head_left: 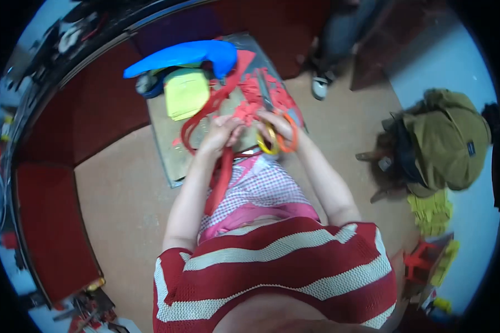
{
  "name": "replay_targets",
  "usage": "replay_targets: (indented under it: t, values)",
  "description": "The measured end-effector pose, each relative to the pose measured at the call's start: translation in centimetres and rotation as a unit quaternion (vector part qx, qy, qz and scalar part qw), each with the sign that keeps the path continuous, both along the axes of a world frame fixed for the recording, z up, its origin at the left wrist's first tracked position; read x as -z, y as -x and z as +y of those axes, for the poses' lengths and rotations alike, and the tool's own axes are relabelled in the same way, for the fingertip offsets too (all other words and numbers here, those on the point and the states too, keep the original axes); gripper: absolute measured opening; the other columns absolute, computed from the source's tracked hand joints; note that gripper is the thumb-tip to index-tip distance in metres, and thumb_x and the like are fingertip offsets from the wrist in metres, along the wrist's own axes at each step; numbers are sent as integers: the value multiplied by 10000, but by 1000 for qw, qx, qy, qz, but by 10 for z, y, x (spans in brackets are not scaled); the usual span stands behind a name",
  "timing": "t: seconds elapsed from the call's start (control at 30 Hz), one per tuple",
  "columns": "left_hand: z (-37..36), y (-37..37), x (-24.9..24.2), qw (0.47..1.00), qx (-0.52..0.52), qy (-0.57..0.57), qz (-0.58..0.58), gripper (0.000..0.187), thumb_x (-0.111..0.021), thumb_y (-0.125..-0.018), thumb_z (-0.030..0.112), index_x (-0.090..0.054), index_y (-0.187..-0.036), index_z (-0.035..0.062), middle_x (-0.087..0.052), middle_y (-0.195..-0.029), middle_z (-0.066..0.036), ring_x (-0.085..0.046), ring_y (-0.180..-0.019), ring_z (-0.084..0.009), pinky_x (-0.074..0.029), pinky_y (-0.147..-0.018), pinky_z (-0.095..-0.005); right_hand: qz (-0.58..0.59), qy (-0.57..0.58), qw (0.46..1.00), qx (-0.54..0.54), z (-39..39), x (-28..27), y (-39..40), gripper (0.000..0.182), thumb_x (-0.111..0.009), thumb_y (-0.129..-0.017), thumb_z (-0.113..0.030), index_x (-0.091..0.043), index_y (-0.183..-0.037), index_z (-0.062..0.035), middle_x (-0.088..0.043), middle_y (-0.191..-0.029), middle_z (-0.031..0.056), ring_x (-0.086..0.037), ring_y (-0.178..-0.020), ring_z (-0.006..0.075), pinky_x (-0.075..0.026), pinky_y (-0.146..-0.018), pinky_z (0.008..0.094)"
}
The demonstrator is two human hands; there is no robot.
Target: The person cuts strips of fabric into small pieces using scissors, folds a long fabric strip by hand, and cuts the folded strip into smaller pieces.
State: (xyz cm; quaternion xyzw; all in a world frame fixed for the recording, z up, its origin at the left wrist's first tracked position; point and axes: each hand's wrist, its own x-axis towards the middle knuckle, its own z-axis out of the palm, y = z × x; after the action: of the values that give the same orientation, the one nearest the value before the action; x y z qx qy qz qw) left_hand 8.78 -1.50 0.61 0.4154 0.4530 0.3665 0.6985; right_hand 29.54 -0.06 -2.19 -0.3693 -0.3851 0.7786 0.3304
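My right hand (275,126) is wrapped round a pair of scissors with an orange and a yellow handle loop (288,136). Their dark blades (264,91) point away from me, over a heap of small red cut pieces (250,102). Close beside it, my left hand (223,133) is closed on a long red strip (221,183). One end of the strip hangs over my checked lap, and the rest loops along the work surface. My left fingertips are blurred, so exactly how they pinch it is hidden.
On the low board (164,139) lie a yellow stack (186,94) and a blue plastic-like sheet (186,55). A person's leg and shoe (320,86) show beyond it. To the right, a brown-green backpack (450,141) rests near yellow bundles (430,211). Dark red panels (53,222) stand left.
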Motion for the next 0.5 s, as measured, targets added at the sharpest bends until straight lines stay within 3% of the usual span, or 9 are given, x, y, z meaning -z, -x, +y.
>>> replay_targets:
  t: [0.03, 0.07, 0.13, 0.2, 0.27, 0.33, 0.4, 0.47, 0.5]
  values:
    - [1, 2, 1, 1000, -17, 9, -10, 161, -498, -925, 147, -578, -899, 9, -511, -593, 22, -394, -430, -22, -258, -367, -168, -59, -28, 998, -10, -11, -2, -6, 347, -506, -918, -390, -525, -999, -53, -574, -683, 30, -499, -471, 84, -374, -390, 225]
    - [3, 3, 4, 999, -31, 19, -27, 158, -493, -927, 140, -572, -899, 6, -515, -600, 22, -394, -433, -23, -256, -366, -166, -183, -43, 982, 6, -28, -32, -2, 432, -513, -899, -464, -519, -1041, -56, -584, -753, 37, -531, -567, 83, -404, -446, 219]
    - [2, 1, -4, 999, -37, 28, -27, 155, -482, -932, 132, -562, -900, 3, -519, -611, 20, -390, -429, -26, -259, -366, -167, -251, -131, 958, -48, -45, -21, -9, 409, -479, -924, -442, -510, -1049, -53, -608, -834, 45, -576, -759, 108, -470, -651, 250]
    - [5, -2, -5, 999, -36, 12, -16, 156, -478, -934, 129, -563, -901, 3, -516, -613, 19, -386, -427, -27, -266, -368, -164, -262, -155, 949, -81, -56, -25, -10, 453, -501, -911, -461, -486, -1084, -43, -596, -856, 57, -560, -842, 129, -453, -757, 275]
    - [7, -3, -4, 1000, -20, 10, -13, 159, -481, -936, 144, -569, -894, 17, -520, -620, 27, -403, -443, -19, -280, -377, -158, -261, -148, 951, -78, -55, -23, -7, 485, -523, -892, -491, -483, -1077, -44, -559, -868, 42, -525, -843, 119, -438, -746, 273]
    - [8, -4, 0, 999, 13, 11, 27, 156, -490, -935, 163, -576, -888, 42, -521, -628, 42, -419, -462, -11, -288, -387, -152, -317, -238, 911, -110, -49, -10, -6, 537, -532, -875, -520, -469, -1105, -38, -517, -871, 32, -489, -832, 108, -424, -738, 278]
    - [6, -4, 0, 999, 16, 15, 33, 149, -498, -932, 177, -583, -879, 67, -516, -619, 56, -426, -475, -5, -293, -397, -150, -307, -222, 917, -124, -49, -11, -9, 601, -529, -867, -542, -447, -1156, -21, -486, -888, 51, -475, -841, 129, -421, -742, 303]
    - [4, -4, -4, 998, 22, 15, 58, 152, -500, -929, 178, -587, -863, 74, -510, -601, 61, -424, -476, -6, -294, -405, -155, -369, -272, 882, -107, -53, -17, -7, 717, -520, -813, -647, -479, -1064, 24, -543, -890, 139, -527, -875, 215, -423, -766, 328]
    - [4, -3, -3, 998, 19, 18, 57, 152, -500, -929, 178, -587, -863, 74, -510, -601, 61, -424, -476, -6, -294, -405, -155, -359, -276, 886, -102, -57, -28, -4, 767, -516, -798, -669, -473, -1100, 35, -571, -940, 177, -553, -903, 256, -429, -797, 354]
